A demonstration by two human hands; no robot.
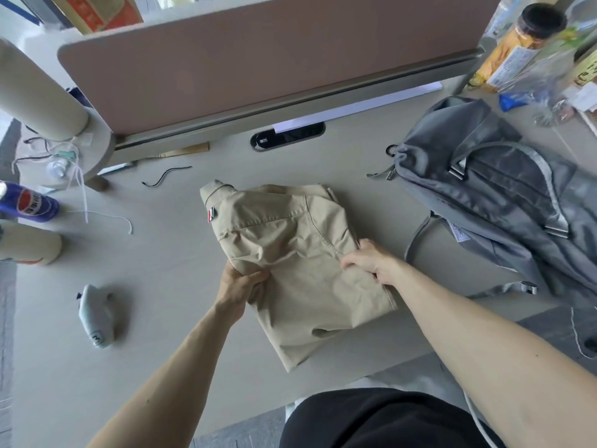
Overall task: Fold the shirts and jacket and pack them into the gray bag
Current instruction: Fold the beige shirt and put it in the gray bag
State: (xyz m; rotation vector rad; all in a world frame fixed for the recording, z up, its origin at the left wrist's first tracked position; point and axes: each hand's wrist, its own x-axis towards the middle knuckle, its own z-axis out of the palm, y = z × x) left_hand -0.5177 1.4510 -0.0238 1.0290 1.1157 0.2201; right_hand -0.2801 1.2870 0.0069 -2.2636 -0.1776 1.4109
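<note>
A beige jacket point(290, 240) lies folded into a rough rectangle in the middle of the table, its collar at the far left. My left hand point(240, 286) grips the jacket's left edge, fingers curled round a bunched fold. My right hand point(371, 258) pinches the fabric at the right edge, thumb on the outer side. The gray bag point(504, 202) lies on its side at the right of the table, a short gap away from the jacket, straps and buckles spread around it.
A brown divider panel point(258, 59) stands along the table's back edge. A small gray pouch point(95, 313) lies front left, a blue can point(30, 203) and white cord point(97, 215) at far left, a black cord point(166, 176) behind the jacket, and bottles and plastic wrap point(523, 50) at back right.
</note>
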